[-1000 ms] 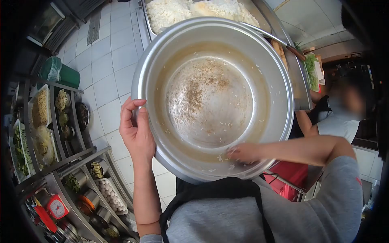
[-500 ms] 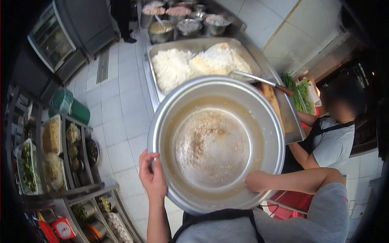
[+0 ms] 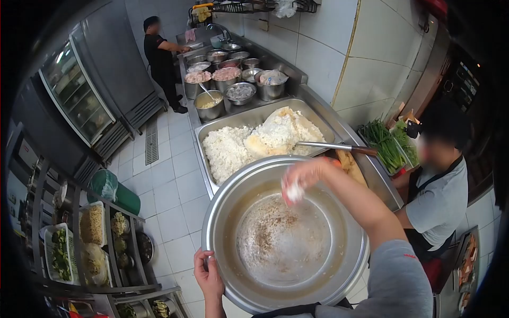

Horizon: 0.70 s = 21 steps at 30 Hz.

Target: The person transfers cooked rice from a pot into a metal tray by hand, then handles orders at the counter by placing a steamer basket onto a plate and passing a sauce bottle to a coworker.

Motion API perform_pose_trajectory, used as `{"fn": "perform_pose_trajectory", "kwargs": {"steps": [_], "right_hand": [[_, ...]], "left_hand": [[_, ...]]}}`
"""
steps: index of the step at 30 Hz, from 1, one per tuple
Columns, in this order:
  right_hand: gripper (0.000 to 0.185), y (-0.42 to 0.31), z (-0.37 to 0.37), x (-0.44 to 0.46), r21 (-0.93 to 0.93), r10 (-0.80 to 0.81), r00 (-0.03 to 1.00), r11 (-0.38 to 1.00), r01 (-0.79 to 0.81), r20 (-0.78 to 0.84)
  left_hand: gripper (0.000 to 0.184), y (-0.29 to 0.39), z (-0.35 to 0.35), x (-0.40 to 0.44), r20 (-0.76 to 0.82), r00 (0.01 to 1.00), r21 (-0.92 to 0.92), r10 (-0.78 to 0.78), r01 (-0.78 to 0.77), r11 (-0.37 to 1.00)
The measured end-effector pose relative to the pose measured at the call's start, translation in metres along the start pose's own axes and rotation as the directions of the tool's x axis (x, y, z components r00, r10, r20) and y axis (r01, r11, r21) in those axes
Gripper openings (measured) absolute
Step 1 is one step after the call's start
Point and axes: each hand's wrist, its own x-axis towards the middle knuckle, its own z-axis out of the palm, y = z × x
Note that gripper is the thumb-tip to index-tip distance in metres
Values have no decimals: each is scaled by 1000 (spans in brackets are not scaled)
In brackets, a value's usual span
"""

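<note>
A large, wide metal pot (image 3: 347, 212) is tilted toward me, with brown residue and stray rice grains on its inner surface. My left hand (image 3: 209, 273) grips its rim on the left, thumb over the edge. Above the far inner part of the pot is my right hand (image 3: 303, 177), closed around a white clump that looks like rice (image 3: 295, 192); motion blurs it. Just beyond the pot, a steel tray (image 3: 200, 139) holds a heap of cooked rice (image 3: 228, 146), partly browned. A wooden-handled metal utensil (image 3: 339, 147) lies across the tray's right side.
Several metal bowls (image 3: 241, 94) of ingredients stand behind the tray. One co-worker (image 3: 164, 63) works at the far counter; another person (image 3: 437, 185) stands close on my right beside green vegetables (image 3: 383, 146). Shelves (image 3: 127, 281) with food containers and a green bin (image 3: 116, 191) are at left.
My right hand has moved from the pot's near right wall up toward its far side, and a white clump now shows in it. My left hand stays on the rim. The view has tilted upward.
</note>
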Motion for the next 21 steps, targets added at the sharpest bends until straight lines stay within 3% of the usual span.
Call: {"fn": "perform_pose_trajectory", "kwargs": {"steps": [2, 4, 6, 7, 9, 12, 15, 16, 18, 19, 20, 21], "right_hand": [[25, -36, -24, -18, 18, -286, 891, 950, 312, -352], [23, -76, -34, -24, 14, -366, 762, 897, 441, -535], [21, -90, -71, -11, -253, -490, 536, 854, 455, -688], [20, -89, -97, 0, -470, -521, 500, 850, 237, -692], [17, -69, -144, 19, -714, -582, 433, 650, -260, -688], [12, -67, -169, 28, -813, -792, 242, 472, -340, -561], [8, -94, -116, 13, -839, -862, -50, 504, -207, -505], [6, -97, -113, 14, -862, -904, -207, 421, -281, -374], [13, -79, -129, 26, -783, -896, -96, 428, -452, -434], [19, -60, -149, 28, -768, -770, 256, 423, -481, -584], [26, -48, -161, 31, -759, -517, 558, 404, -511, -650], [30, -56, -138, 23, -726, -482, 544, 475, -497, -687]], "left_hand": [[8, 0, 1, 2, 0, 999, -1, 41, -41, 999], [7, 2, 1, 1, -2, 1000, 0, 21, -21, 1000], [6, 5, 3, 3, -8, 999, 1, 35, -35, 999], [5, 7, 5, 2, -6, 999, 5, 52, -52, 999], [5, 7, 5, 0, -5, 999, 13, 48, -48, 999], [6, 4, 4, 1, -19, 1000, 7, 23, -23, 1000], [5, 5, 2, 0, -25, 999, 11, 35, -35, 999], [5, 4, 3, 0, -30, 999, 11, 44, -43, 999], [6, 5, 5, 0, -39, 999, -6, 38, -38, 999], [5, 4, 5, -2, -42, 999, -3, 34, -34, 999], [5, 2, 4, -2, -45, 998, 2, 31, -31, 1000], [6, 2, 2, 0, -48, 998, 7, 31, -30, 1000]]}}
